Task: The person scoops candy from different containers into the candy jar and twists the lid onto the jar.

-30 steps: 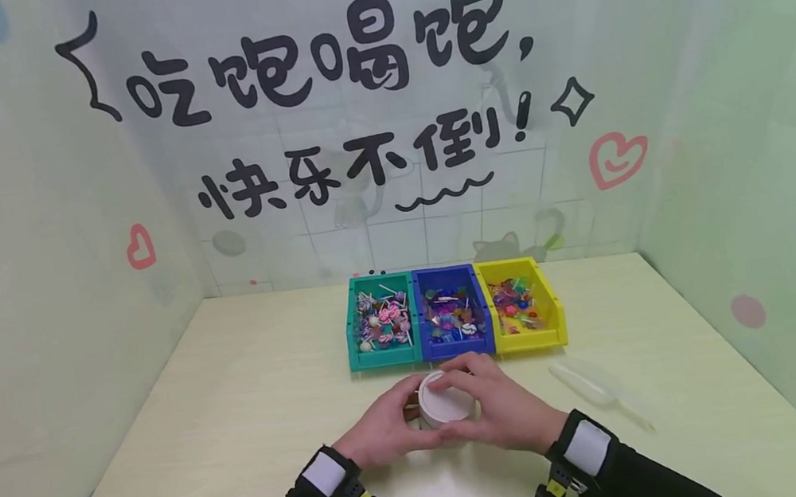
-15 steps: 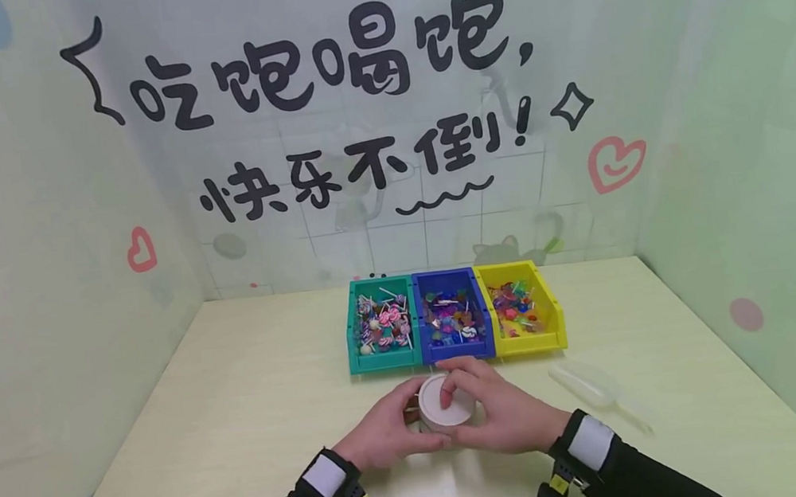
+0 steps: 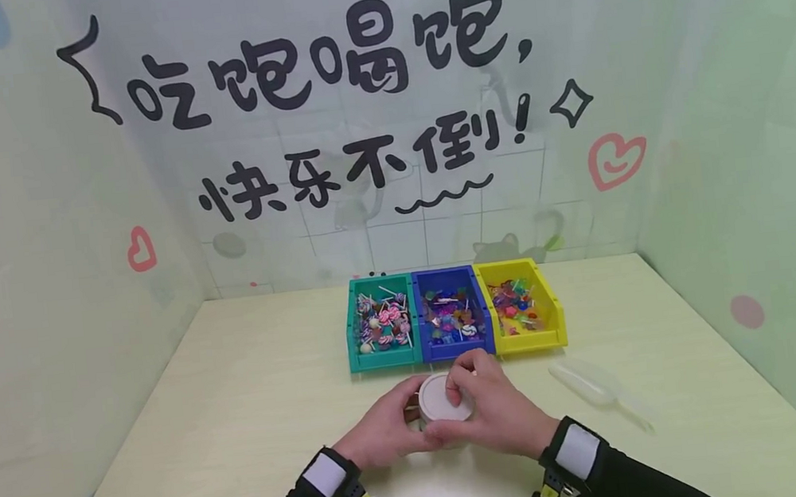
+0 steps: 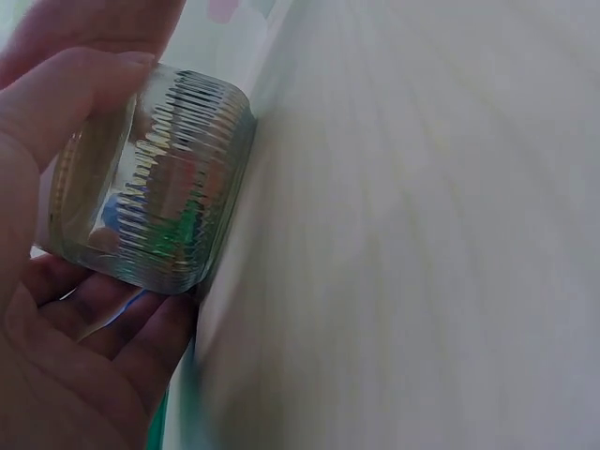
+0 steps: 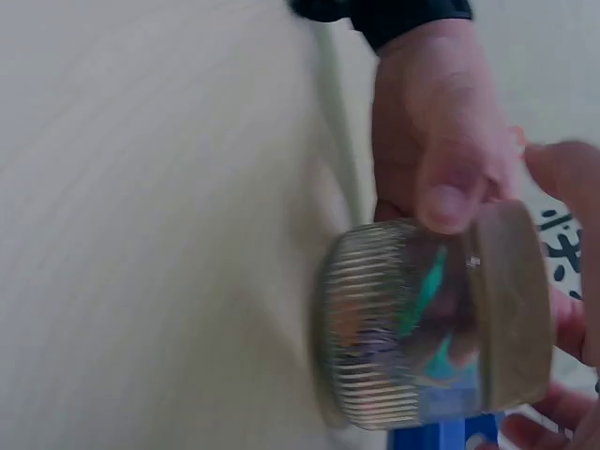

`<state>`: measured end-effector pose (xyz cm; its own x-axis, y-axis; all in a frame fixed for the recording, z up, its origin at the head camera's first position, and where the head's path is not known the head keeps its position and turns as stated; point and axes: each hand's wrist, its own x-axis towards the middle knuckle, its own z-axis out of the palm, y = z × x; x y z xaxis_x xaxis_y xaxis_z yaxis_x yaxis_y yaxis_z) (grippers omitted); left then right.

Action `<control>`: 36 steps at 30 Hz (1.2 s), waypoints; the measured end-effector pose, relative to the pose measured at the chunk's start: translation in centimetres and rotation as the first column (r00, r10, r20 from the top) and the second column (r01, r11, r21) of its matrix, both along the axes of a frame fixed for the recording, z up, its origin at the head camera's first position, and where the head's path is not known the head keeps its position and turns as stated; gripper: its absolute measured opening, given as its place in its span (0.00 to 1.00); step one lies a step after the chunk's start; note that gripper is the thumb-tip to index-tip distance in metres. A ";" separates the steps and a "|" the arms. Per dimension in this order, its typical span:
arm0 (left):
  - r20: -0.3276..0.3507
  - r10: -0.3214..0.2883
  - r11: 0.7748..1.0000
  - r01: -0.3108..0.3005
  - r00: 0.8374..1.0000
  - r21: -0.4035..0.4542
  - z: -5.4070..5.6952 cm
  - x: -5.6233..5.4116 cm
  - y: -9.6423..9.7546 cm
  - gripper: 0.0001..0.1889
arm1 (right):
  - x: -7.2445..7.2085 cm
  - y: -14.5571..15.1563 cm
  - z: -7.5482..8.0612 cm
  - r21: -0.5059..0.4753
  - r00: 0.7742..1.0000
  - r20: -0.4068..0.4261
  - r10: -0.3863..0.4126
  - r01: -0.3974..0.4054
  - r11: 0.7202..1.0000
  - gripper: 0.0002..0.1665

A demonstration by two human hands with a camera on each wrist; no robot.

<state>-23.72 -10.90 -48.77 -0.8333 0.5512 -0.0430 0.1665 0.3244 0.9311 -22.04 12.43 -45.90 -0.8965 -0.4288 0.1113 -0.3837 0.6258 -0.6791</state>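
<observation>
A clear ribbed glass jar with a pale lid stands upright on the table between the two hands. My left hand grips the glass from the left, its thumb at the front, as the left wrist view shows. At the right side, my right hand holds the lid's edge, thumb toward the front and index finger bent over the top. The lid still sits on the jar in the right wrist view. Colours show through the glass; whether they are contents or the bins behind, I cannot tell.
Behind the jar stand a green bin, a blue bin and a yellow bin, side by side, each with small colourful trinkets. A clear plastic utensil with a narrow handle lies to the right. Printed curtains enclose the table.
My right hand's fingers have shifted round the lid, the index finger curling back toward the right edge, and the wrist has turned slightly. My left hand keeps its hold on the jar.
</observation>
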 end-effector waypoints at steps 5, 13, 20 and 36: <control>-0.006 -0.001 1.000 0.001 1.000 -0.004 -0.2 0.1 0.0 0.41 | 0.1 0.6 0.4 -0.028 0.992 0.035 0.119 -0.118 0.993 0.15; 0.020 0.010 1.000 -0.010 1.000 -0.007 0.0 0.2 0.0 0.43 | 0.4 -0.2 -0.4 -0.015 1.000 -0.002 -0.031 0.031 0.999 0.27; 0.003 0.003 1.000 -0.003 1.000 -0.003 -0.1 0.2 0.0 0.42 | 0.5 0.2 -0.4 -0.055 0.999 0.002 0.041 -0.040 0.998 0.19; 0.013 0.000 1.000 0.000 1.000 0.002 0.0 0.3 -0.1 0.41 | 1.0 -0.9 -0.2 -0.023 0.996 0.010 -0.083 0.084 0.996 0.28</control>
<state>-23.42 -11.01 -48.81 -0.8328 0.5510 -0.0525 0.1544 0.3223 0.9340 -21.01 11.49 -46.05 -0.9301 -0.3498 0.1118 -0.3243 0.6396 -0.6970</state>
